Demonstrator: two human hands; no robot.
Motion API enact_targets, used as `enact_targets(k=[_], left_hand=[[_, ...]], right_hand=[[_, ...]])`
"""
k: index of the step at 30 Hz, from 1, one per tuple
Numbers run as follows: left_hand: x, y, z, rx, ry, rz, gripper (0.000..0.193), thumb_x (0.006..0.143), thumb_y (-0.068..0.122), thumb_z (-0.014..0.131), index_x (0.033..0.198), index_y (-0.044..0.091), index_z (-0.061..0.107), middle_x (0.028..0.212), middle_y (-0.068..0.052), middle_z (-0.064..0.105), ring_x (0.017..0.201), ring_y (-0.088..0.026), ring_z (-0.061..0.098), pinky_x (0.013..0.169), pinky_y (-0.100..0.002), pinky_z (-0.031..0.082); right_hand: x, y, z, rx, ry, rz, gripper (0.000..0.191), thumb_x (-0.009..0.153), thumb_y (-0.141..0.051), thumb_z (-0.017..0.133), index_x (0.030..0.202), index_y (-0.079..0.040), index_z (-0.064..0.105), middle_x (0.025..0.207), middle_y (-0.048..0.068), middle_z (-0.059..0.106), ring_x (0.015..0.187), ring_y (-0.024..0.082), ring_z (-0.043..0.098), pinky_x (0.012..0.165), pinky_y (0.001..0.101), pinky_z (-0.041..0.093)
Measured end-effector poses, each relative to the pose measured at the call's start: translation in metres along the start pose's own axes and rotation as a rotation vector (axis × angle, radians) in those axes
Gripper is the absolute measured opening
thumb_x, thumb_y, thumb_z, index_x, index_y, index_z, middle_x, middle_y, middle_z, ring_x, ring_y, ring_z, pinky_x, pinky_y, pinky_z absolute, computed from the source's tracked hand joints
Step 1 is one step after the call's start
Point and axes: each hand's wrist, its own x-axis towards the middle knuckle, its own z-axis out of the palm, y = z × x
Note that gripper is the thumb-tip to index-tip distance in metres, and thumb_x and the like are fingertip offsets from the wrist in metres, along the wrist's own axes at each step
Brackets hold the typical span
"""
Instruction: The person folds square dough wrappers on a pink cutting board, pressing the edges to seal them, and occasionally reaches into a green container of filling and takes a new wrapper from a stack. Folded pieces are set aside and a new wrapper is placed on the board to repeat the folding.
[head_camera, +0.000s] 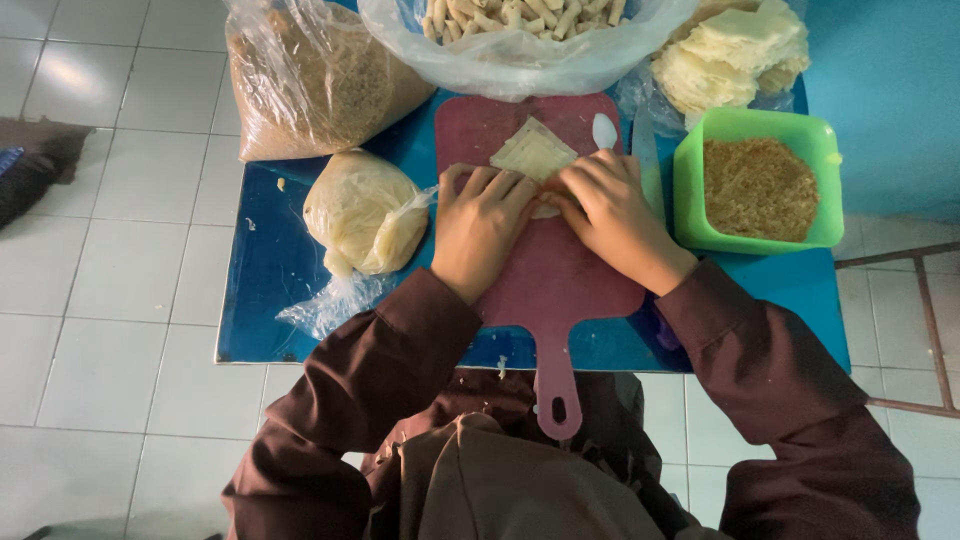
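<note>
The left hand (482, 225) and right hand (610, 215) lie side by side on a red board (560, 285) on the blue counter (270, 280); their fingers press down together on a pale wrapper (533, 152), its near edge tucked under the fingertips; a green tub (690, 190) of crumbs stands just right; a white spoon (605, 130) lies beside the wrapper.
</note>
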Motion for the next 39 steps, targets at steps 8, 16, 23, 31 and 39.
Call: enact_targets(k=[8,16,23,31,39], left_hand=[[-0.005,-0.001,0.008,0.096,0.015,0.037,0.018,0.093,0.018,0.071,0.111,0.013,0.074,0.114,0.003,0.072,0.111,-0.017,0.065,0.111,-0.048,0.039],[-0.007,0.003,0.009,0.155,-0.031,0.018,0.037,0.09,0.024,0.069,0.124,0.01,0.074,0.133,-0.003,0.069,0.135,-0.025,0.055,0.122,-0.059,0.026],[-0.004,0.007,0.002,0.123,-0.054,-0.129,0.062,0.088,0.024,0.068,0.146,0.004,0.054,0.149,-0.01,0.054,0.142,-0.031,0.047,0.123,-0.057,0.028],[-0.001,0.014,-0.004,0.059,-0.045,-0.238,0.04,0.085,0.027,0.072,0.119,0.008,0.06,0.118,-0.008,0.059,0.108,-0.032,0.056,0.089,-0.049,0.045],[-0.006,0.017,0.002,0.075,-0.008,-0.245,0.03,0.088,0.028,0.071,0.11,0.01,0.061,0.106,-0.007,0.058,0.098,-0.03,0.057,0.086,-0.046,0.047]], right_hand=[[0.005,-0.008,-0.004,-0.155,0.045,-0.062,0.02,0.09,-0.008,0.077,0.105,-0.008,0.063,0.11,0.007,0.062,0.108,0.028,0.055,0.092,0.0435,0.041],[0.001,-0.004,-0.005,-0.192,0.081,-0.171,0.02,0.089,-0.004,0.073,0.109,-0.005,0.069,0.11,0.005,0.065,0.105,0.023,0.061,0.099,0.0428,0.043],[0.005,0.003,-0.002,-0.289,0.057,-0.205,0.019,0.093,-0.008,0.073,0.112,-0.007,0.072,0.109,0.001,0.065,0.105,0.019,0.061,0.099,0.043,0.042],[0.022,0.002,-0.009,0.014,0.115,0.015,0.015,0.096,-0.004,0.073,0.11,-0.006,0.07,0.112,0.006,0.068,0.106,0.028,0.063,0.093,0.0405,0.048],[0.031,0.019,-0.057,0.426,-0.092,0.404,0.02,0.1,-0.011,0.073,0.116,-0.003,0.064,0.098,0.006,0.072,0.088,0.012,0.07,0.076,0.028,0.054]])
